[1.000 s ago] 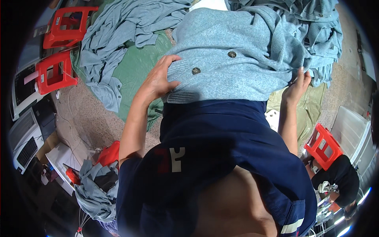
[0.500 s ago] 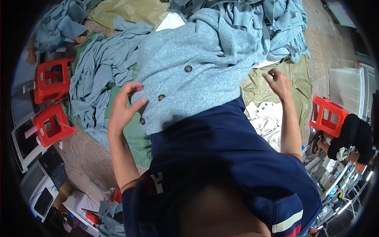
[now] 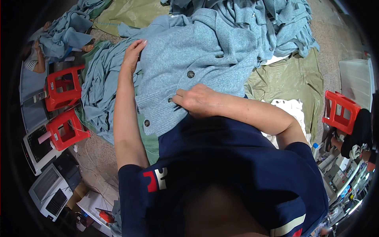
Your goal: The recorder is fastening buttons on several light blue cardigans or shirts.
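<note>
A light blue knitted cardigan (image 3: 166,59) with dark round buttons lies spread across my lap and the pile ahead. My left hand (image 3: 133,55) reaches along its left edge, fingers stretched out and touching the knit near the top corner; the thumb is hard to make out. Closer to me, my right hand (image 3: 197,100) is closed, with fingertips pinching the cardigan's button band beside a button (image 3: 170,100). Another button (image 3: 191,74) shows above that hand, and one more (image 3: 147,123) sits near the ribbed hem. What lies under my right palm is hidden.
More blue knitwear (image 3: 100,85) is heaped at the left and far side, over green sheeting (image 3: 292,75). A white knit garment (image 3: 290,106) lies at the right. Red stools (image 3: 65,128) stand at the left, another red stool (image 3: 341,112) at the right. Other people sit nearby.
My left hand has moved away from me up the cardigan's left edge. My right hand has come across from the right onto the button band. The view has shifted slightly.
</note>
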The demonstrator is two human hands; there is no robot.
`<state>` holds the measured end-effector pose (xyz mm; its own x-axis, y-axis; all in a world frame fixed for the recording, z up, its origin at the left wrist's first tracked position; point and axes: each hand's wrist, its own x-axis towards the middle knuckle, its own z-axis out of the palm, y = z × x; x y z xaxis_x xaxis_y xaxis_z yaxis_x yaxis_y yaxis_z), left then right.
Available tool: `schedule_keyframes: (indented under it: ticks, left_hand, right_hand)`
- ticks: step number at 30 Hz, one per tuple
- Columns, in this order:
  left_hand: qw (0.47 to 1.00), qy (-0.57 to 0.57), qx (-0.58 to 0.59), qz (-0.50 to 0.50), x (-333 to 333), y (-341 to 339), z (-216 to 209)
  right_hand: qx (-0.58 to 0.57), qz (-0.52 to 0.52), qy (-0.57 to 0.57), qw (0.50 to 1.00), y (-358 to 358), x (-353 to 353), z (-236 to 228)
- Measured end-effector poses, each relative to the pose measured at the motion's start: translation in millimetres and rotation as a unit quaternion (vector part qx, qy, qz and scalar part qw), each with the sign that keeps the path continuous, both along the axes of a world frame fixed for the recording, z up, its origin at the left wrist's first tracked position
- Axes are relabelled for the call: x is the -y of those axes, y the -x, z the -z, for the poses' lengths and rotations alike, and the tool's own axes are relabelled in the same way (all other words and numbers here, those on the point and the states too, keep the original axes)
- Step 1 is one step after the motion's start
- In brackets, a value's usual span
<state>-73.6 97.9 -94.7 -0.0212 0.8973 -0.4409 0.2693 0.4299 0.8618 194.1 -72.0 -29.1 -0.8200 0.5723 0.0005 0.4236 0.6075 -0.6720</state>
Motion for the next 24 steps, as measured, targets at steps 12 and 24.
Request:
schedule_keyframes:
  ticks: [12, 24]
  left_hand:
    - [0.977, 0.039, -0.147, 0.147, 62, 53, -54]
    - [0.889, 0.219, -0.145, 0.376, 197, 55, -140]
  right_hand:
    - [0.05, 0.18, 0.022, 0.982, -142, 18, -69]
    - [0.174, 0.315, -0.018, 0.933, -242, 55, -60]
